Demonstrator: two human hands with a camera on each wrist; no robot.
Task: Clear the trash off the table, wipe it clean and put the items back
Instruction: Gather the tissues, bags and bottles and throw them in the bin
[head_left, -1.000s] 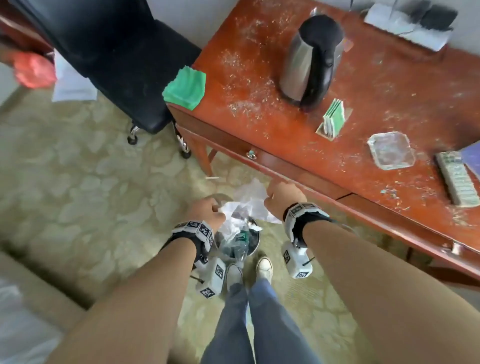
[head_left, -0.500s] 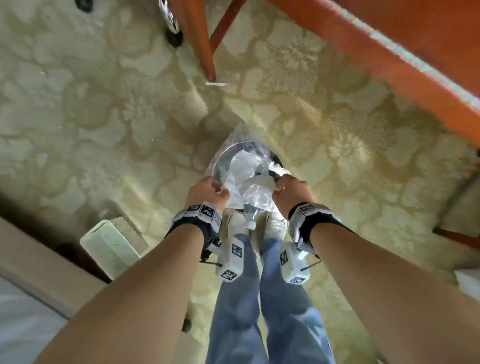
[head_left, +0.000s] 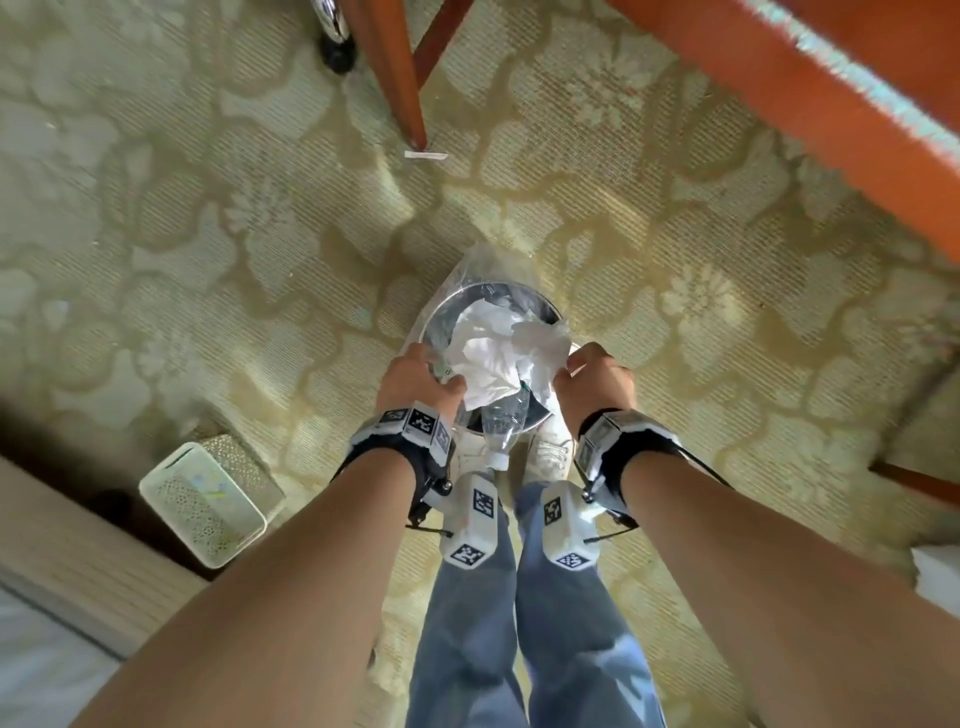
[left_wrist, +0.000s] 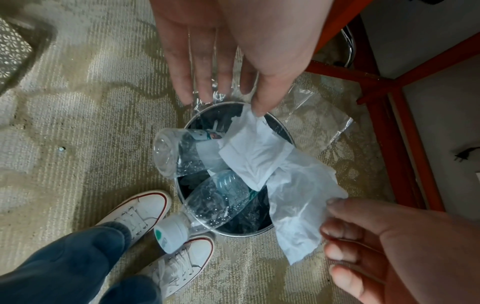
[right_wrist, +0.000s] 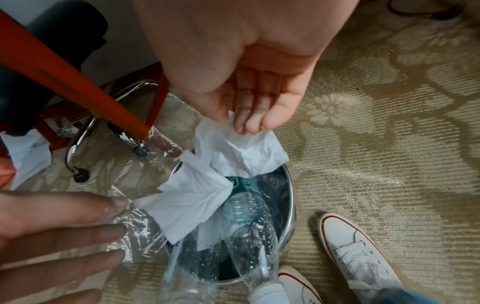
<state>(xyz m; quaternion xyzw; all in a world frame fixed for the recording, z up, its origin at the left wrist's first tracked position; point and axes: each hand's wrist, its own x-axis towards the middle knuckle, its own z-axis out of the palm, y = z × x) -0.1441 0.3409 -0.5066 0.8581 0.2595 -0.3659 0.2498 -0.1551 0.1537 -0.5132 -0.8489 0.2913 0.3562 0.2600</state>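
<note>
The worktop (head_left: 779, 119) shows only as a red-brown edge at 1 o'clock in the head view, so none of its surface can be judged from here; the trash now sits in a small round metal bin (head_left: 434, 325) on the carpet (head_left: 208, 234), just in front of the person's shoes. The bin is overfull, which is likely why both hands work at its rim: the crumpled white tissues (head_left: 493, 358) and two clear plastic bottles (left_wrist: 215, 197) stick up above it and need pressing down or bagging. The left hand (head_left: 415, 376) is at the bin's 8 o'clock, its grip closed in a pinch on the clear bin liner (left_wrist: 317, 115), seemingly lifting the film up around the load. The right hand (head_left: 597, 384) is at 4 o'clock, its grip pinched together on a corner of the tissues. From above, the head view gives the layout: a white mesh basket (head_left: 202, 504) at 7 o'clock, a small white scrap (head_left: 426, 155) by the leg at 12 o'clock. It hides the fingers under the knuckles. The left wrist view shows one bottle lying base-outward across the rim and another with its white cap (left_wrist: 171, 236) hanging over the edge toward the shoes. The right wrist view shows the fingertips (right_wrist: 244, 123) on the tissue and a chrome chair base (right_wrist: 103, 127) behind.
</note>
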